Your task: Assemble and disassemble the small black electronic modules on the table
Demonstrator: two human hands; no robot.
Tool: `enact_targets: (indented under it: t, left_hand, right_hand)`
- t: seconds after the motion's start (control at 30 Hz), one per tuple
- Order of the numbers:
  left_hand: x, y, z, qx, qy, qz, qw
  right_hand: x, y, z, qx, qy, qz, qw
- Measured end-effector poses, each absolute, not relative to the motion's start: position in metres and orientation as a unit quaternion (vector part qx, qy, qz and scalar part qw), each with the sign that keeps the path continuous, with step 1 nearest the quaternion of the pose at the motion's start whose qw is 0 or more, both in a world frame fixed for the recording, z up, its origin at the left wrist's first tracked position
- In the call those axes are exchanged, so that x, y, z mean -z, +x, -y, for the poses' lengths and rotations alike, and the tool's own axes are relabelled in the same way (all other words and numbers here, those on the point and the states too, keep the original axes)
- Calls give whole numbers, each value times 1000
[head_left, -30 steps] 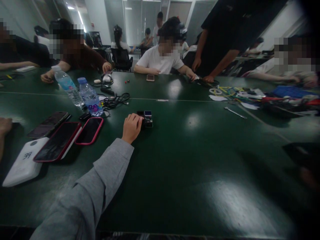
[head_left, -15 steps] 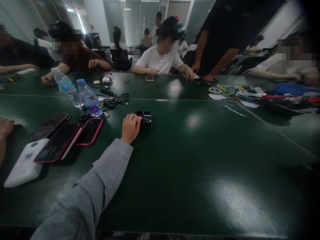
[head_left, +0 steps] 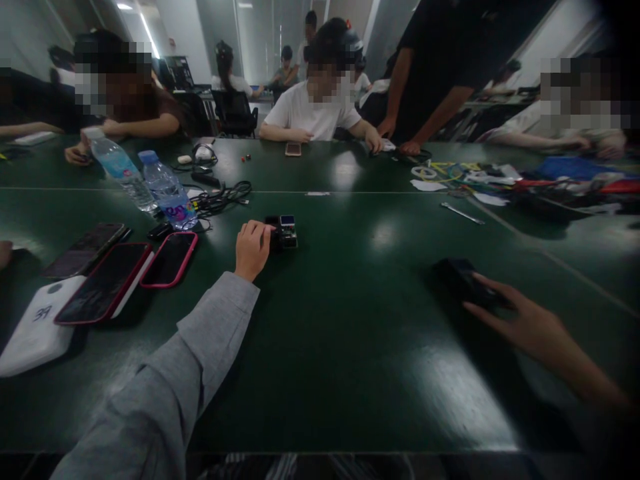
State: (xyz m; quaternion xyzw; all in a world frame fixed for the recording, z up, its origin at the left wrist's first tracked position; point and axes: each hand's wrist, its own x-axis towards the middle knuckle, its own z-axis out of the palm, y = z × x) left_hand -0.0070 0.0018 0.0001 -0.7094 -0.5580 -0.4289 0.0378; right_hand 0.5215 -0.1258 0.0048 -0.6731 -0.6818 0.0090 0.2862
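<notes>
my left hand touched the device on the bench, its grip unclear; my right hand held a black block, well apart from it, the grasp seemingly made, the release not yet.

Phones on table at left, bottles behind them, device right of phones, wrench farther right

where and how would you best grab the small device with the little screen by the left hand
Probably pinch the small device at its right end, coming from the right: the left hand sits at its left end, while its right edge shows uncovered. Its thickness is hard to tell.
</notes>
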Motion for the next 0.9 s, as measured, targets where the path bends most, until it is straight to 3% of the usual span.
enact_targets:
  t: [0.13,0.33,0.57,0.77,0.9]
  left_hand:
    - [6,-13,-9,464,-671,578,-20]
    - [21,-24,-25,502,-613,595,-137]
    - [29,-27,-34,524,-578,581,-230]
    - [27,-26,-33,526,-595,565,-225]
    - [27,-26,-32,521,-603,566,-212]
  right_hand:
    - [1,428,70,-65,-578,774,249]
    - [7,303,-9,-9,-548,802,237]
    - [1,254,-12,51,-508,808,293]
    - [-9,226,13,-15,-343,916,207]
    - [-5,229,10,-54,-364,902,224]
